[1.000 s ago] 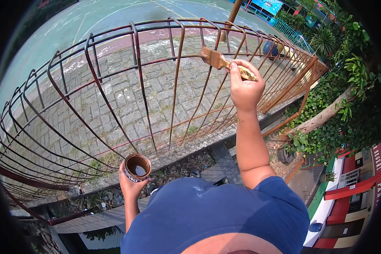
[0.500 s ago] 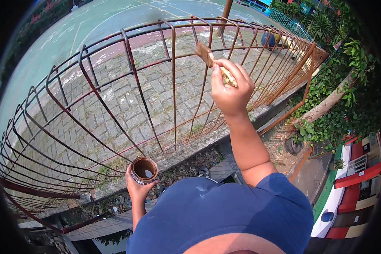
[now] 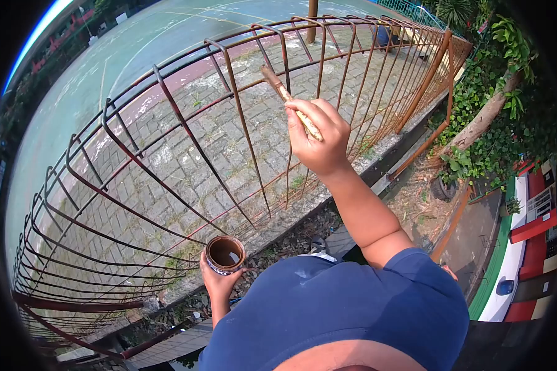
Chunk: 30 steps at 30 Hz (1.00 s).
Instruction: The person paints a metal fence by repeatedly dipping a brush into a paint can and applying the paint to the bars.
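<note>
In my right hand point(image 3: 320, 137) is a paintbrush point(image 3: 282, 90), gripped by its pale, paint-stained handle. Its brown bristles point up and forward and overlap a horizontal bar of the metal fence point(image 3: 241, 133) in this view. My left hand point(image 3: 220, 283) is wrapped round an open paint can point(image 3: 224, 253), low and close to my body. Brown paint shows inside the can, and its rim is smeared brown. Fence bars toward the right are brown; those on the left look darker, with reddish patches.
Behind the fence lies grey paving point(image 3: 185, 154), then a green sports court point(image 3: 148, 43). A concrete kerb point(image 3: 278, 229) runs along the fence's foot. To the right stand a tree trunk point(image 3: 476, 127) with leafy plants and a red-and-white building point(image 3: 526, 247).
My right hand and the paintbrush have moved left and slightly down, and the brush has turned edge-on. The view has shifted, so the can appears a little further right and lower.
</note>
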Each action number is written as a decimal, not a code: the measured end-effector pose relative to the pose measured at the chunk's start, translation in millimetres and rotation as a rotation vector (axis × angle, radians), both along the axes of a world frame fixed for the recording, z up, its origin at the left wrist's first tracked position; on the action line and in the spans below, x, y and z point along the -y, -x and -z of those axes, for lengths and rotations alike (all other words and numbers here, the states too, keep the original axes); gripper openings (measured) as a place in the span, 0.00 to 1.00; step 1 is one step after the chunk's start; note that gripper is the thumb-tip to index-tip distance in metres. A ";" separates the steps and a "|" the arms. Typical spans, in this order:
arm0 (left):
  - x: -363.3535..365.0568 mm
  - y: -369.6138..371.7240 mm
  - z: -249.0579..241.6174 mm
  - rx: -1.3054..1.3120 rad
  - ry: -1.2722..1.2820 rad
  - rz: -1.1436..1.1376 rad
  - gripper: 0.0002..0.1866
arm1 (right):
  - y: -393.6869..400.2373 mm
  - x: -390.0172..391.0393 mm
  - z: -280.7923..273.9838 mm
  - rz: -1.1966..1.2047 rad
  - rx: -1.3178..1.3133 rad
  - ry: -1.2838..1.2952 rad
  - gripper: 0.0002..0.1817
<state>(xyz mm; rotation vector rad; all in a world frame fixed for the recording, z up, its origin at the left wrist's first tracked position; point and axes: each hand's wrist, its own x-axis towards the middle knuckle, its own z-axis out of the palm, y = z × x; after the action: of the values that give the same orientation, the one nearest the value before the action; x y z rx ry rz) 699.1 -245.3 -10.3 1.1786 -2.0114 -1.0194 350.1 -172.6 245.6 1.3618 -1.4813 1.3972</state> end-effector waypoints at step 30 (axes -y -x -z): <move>-83.8 132.4 -19.7 -0.194 -0.103 -0.140 0.65 | 136.7 -40.7 12.6 -0.070 -0.114 0.189 0.13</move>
<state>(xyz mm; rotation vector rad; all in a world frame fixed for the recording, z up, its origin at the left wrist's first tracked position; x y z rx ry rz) 566.8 -161.5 9.4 1.2057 -1.7208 -1.1312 213.4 -131.8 233.1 1.3613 -1.2063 1.4385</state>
